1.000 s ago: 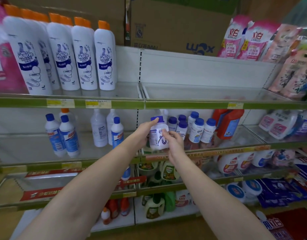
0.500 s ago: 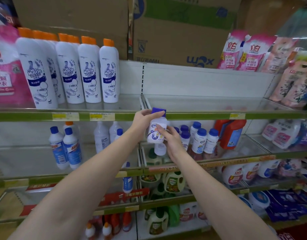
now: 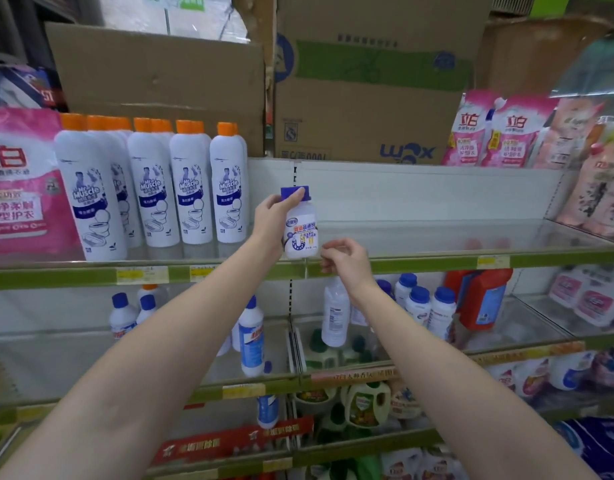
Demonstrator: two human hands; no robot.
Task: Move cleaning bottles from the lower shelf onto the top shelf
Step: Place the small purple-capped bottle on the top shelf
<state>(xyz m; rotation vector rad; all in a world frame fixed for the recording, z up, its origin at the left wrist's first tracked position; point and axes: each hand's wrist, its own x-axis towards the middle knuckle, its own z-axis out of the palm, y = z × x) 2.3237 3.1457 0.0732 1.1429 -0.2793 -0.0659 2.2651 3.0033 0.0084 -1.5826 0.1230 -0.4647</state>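
Note:
My left hand [image 3: 272, 218] grips a small white drain-cleaner bottle [image 3: 301, 230] with a blue cap, its thumb on the cap. The bottle stands at the front edge of the top shelf [image 3: 419, 263], just right of the row of tall orange-capped white bottles [image 3: 191, 188]. My right hand [image 3: 345, 256] hovers just right of the bottle's base, fingers loosely curled, holding nothing. On the lower shelf [image 3: 506, 351] stand several more small blue-capped white bottles [image 3: 426, 306].
Pink detergent pouches [image 3: 489, 133] and cardboard boxes [image 3: 367, 98] sit behind and above the top shelf. A red jug [image 3: 482, 299] stands on the lower shelf's right. Blue-and-white bleach bottles [image 3: 251, 336] stand on its left. The top shelf's middle and right lie bare.
The bottle rose from the lower shelf level up to the top shelf's front edge. My right hand let go of it and now hangs beside its base.

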